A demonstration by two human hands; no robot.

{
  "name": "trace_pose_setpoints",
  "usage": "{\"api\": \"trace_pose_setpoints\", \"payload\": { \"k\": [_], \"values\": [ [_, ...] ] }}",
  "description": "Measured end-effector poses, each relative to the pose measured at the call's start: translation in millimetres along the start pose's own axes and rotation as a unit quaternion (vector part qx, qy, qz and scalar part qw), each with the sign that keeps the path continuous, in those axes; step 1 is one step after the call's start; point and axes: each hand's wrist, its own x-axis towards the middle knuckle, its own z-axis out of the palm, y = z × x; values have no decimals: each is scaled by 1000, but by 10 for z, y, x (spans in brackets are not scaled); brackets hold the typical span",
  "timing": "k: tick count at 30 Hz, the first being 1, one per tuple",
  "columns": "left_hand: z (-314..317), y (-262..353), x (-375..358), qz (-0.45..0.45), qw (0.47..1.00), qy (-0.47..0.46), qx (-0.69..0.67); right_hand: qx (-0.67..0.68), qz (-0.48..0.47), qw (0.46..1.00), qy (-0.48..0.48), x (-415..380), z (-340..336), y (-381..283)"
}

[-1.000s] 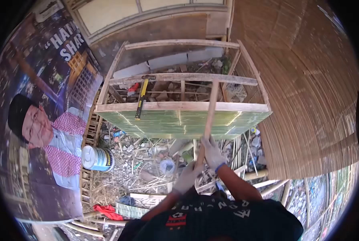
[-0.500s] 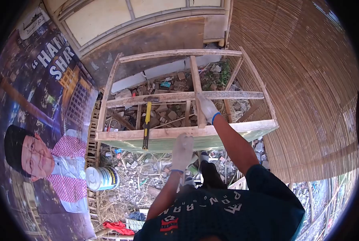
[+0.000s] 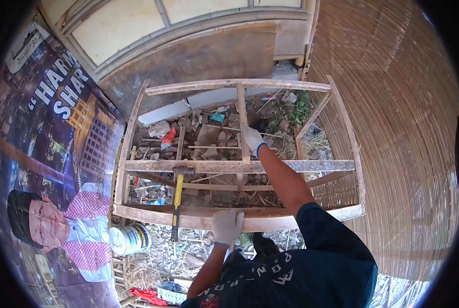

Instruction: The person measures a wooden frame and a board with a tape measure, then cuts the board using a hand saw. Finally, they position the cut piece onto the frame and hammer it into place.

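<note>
A wooden frame (image 3: pixel 198 166) of joined slats stands in front of me. My left hand (image 3: pixel 227 226), in a white glove, is closed over the frame's near rail. Further out, my gloved right hand (image 3: pixel 252 138) is wrapped round the upright middle slat, above the crossbar. A hammer (image 3: pixel 177 203) with a yellow and black handle hangs by its head on the crossbar, left of my hands.
A banner (image 3: pixel 60 154) covers the left side and a woven bamboo wall (image 3: pixel 393 143) the right. A white can (image 3: pixel 130 239) stands at lower left. Rubble and sticks lie under the frame; a red cloth (image 3: pixel 150 296) lies at the bottom.
The frame has tilted, with its near rail and crossbar now lower in view and the green side no longer visible. My right hand now grips the middle slat above the crossbar. The hammer has shifted along.
</note>
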Motion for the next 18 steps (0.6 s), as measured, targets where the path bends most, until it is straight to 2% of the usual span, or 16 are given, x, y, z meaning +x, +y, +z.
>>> {"api": "trace_pose_setpoints", "payload": {
  "k": [4,7,18],
  "values": [
    [-157,140,66,-55,998,-36,16,128,26,991,-11,63,176,153],
    [-160,135,93,-55,998,-32,10,95,53,994,-16,15,203,166],
    [-179,116,118,-52,998,-30,-23,155,63,986,-8,-41,221,117]
  ]
}}
